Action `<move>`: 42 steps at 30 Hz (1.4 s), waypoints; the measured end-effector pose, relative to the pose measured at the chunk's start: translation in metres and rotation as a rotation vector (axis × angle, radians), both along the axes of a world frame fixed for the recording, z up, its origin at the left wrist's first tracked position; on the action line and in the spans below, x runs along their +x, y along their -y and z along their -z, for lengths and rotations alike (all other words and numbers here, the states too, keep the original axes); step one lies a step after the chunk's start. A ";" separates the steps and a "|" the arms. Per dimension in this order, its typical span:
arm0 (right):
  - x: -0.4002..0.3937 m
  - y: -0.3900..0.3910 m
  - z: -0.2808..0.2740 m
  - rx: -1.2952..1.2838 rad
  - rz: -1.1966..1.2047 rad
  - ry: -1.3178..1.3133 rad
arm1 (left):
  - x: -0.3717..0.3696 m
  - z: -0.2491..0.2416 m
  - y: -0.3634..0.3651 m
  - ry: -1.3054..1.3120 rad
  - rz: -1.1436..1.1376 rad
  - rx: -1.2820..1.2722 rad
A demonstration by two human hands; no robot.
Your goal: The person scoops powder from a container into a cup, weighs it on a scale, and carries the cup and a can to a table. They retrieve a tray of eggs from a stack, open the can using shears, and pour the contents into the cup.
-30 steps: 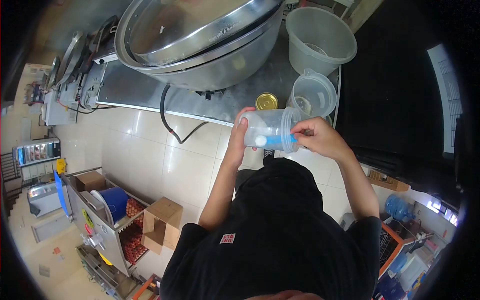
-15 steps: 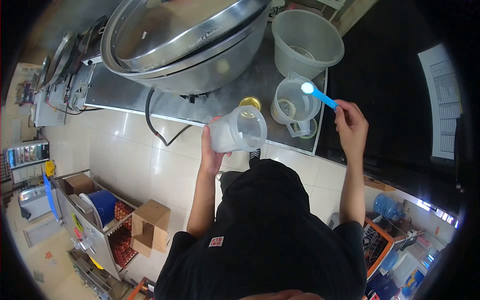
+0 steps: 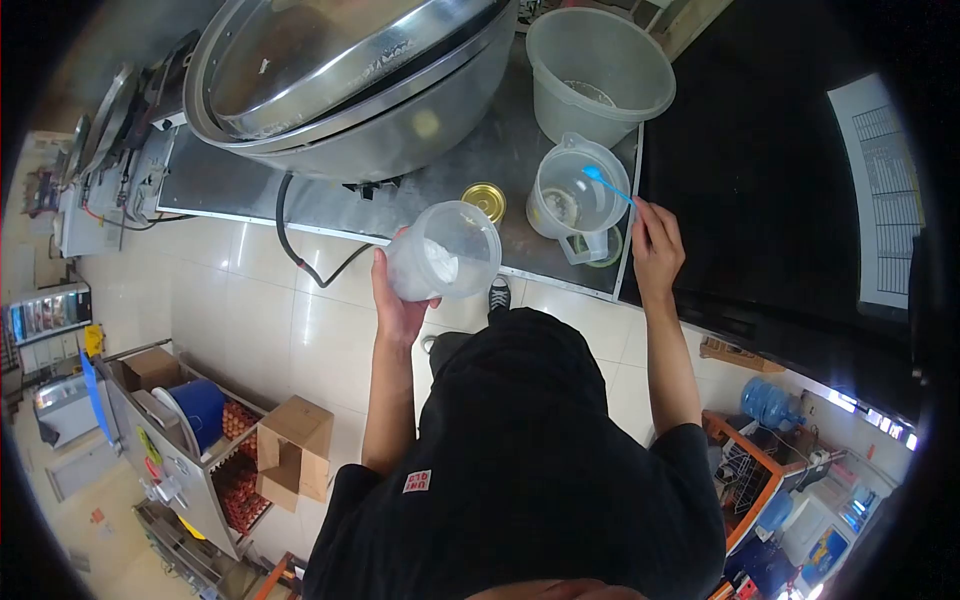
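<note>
My left hand (image 3: 398,312) is closed around a clear plastic container (image 3: 472,226), tilted so that its open mouth faces up and to the right. White powder (image 3: 441,264) lies inside it. Between the fingers of my right hand (image 3: 658,250) is the handle of a blue measuring spoon (image 3: 612,186). The spoon's bowl is over the mouth of a clear plastic measuring jug (image 3: 545,195), and no white powder shows on it. The jug stands upright on the metal counter, its handle towards me. A round gold lid or can (image 3: 484,203) sits between container and jug.
A large lidded metal pot (image 3: 400,140) takes up the counter (image 3: 230,185) on the left. Behind the jug stands a big translucent bucket (image 3: 600,110). A black surface (image 3: 740,200) with a printed sheet (image 3: 880,200) is at right. A black hose (image 3: 282,225) hangs from the counter's front.
My right hand has moved left and slightly down, and the spoon has turned over so its white powder no longer shows. The container in my left hand appears farther left, its powder more visible.
</note>
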State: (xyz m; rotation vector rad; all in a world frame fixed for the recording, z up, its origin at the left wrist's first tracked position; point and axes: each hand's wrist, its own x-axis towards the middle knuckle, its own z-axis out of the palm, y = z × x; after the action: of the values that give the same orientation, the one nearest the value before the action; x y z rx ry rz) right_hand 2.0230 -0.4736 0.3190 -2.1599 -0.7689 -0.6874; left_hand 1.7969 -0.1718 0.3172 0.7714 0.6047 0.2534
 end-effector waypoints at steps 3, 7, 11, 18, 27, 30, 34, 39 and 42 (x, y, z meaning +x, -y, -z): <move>0.001 -0.002 -0.003 0.029 0.031 -0.055 | 0.002 0.000 -0.001 0.044 -0.024 -0.013; -0.016 -0.018 -0.052 0.131 -0.023 -0.101 | 0.005 -0.005 0.007 0.083 -0.086 0.026; -0.055 -0.048 -0.125 0.008 -0.421 -0.211 | 0.010 -0.012 0.009 0.163 -0.023 -0.001; -0.068 -0.099 -0.119 -0.433 -0.695 -0.303 | 0.023 -0.028 0.009 0.061 0.139 0.168; -0.054 -0.104 -0.075 -0.027 -0.700 -1.311 | 0.023 -0.033 0.011 -0.023 0.173 0.299; -0.056 -0.101 -0.072 -0.022 -0.599 -1.244 | 0.026 -0.036 0.012 -0.045 0.171 0.343; -0.065 -0.099 -0.087 -0.239 -0.524 -0.680 | 0.030 -0.037 0.010 -0.040 0.182 0.349; -0.059 -0.098 -0.085 -0.201 -0.574 -1.040 | 0.032 -0.040 0.012 -0.081 0.183 0.376; -0.056 -0.094 -0.062 0.054 -0.582 -1.188 | 0.031 -0.036 0.011 -0.072 0.174 0.371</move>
State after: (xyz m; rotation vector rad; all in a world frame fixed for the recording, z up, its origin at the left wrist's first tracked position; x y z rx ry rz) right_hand 1.9671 -0.3796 0.3807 -1.7065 -0.6036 0.8147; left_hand 1.8283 -0.1824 0.3528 1.1889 0.5608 0.1799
